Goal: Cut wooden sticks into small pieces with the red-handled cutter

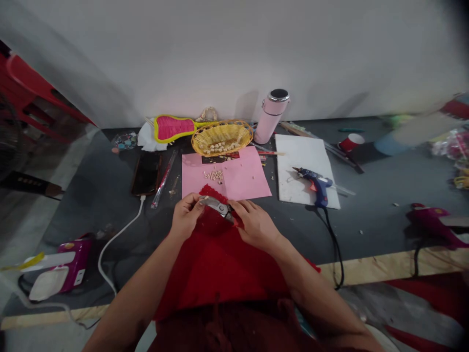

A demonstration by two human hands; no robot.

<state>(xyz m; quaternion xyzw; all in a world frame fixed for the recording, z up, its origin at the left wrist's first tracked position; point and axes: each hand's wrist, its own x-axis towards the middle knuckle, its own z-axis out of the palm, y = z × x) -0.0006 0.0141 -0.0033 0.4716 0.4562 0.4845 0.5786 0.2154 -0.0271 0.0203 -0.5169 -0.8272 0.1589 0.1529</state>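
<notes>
Where the tool [216, 204] sits: held two-handed, probably for control;
Left hand [186, 215]: gripping one end;
Right hand [254, 222]: gripping the other.

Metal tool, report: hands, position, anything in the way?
Left hand pinched at one end of metal tool, right hand gripping the other. Over red cloth. Nothing but the hands covers it; pink paper just beyond.

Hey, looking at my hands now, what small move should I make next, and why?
I'd probably ease your left hand back slightly before squeezing the metal tool: its fingertips sit right at one end, while your right hand holds the other, so closing it there might pinch them.
</notes>
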